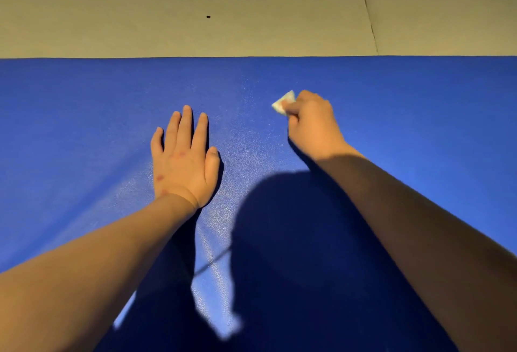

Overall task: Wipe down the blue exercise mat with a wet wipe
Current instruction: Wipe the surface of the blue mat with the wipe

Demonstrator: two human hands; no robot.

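The blue exercise mat [84,105] fills most of the view, its far edge running straight across the upper third. My left hand [183,158] lies flat on the mat, palm down, fingers straight and pointing away from me. To its right, my right hand [312,125] grips a small folded white wet wipe [282,103] and holds it against the mat surface. Only a corner of the wipe sticks out past the curled fingers. Both forearms reach in from the bottom corners.
Beyond the mat's far edge is a beige floor [251,15] with a small dark speck [208,17] and a dark seam [366,7] running down at the right. My own shadow darkens the near middle of the mat.
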